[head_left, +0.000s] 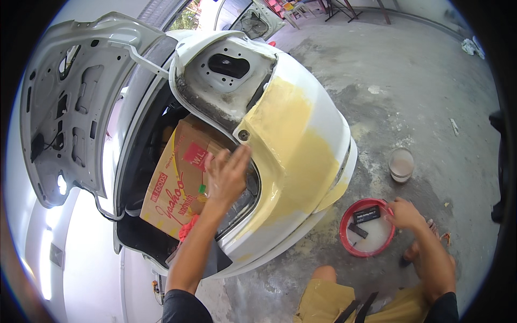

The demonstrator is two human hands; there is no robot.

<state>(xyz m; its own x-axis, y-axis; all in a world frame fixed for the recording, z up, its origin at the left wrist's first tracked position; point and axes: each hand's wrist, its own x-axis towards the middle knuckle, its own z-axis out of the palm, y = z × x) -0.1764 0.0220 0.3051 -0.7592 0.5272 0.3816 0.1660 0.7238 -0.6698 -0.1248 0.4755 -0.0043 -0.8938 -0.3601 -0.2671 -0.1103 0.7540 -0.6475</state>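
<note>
The rear corner of a white car (334,126) bears a broad patch of smooth yellow body filler (293,142). My left hand (229,172) is at the trunk opening's edge, its fingers stretched toward a small round hole beside the empty tail-light recess (215,94); it looks slightly blurred and I see nothing in it. At the lower right, my right hand (406,214) has curled fingers at the rim of a red basin (344,237). Cloudy water fills the basin, with a black rectangular sanding block (366,214) and a smaller dark block (357,231) in it.
The raised trunk lid (81,102) stands at the left. A cardboard box (180,177) sits in the trunk, with red cloth (187,229) nearby. A clear tub (401,164) stands on the concrete floor (431,102) beyond the basin. Furniture (299,9) is at the back.
</note>
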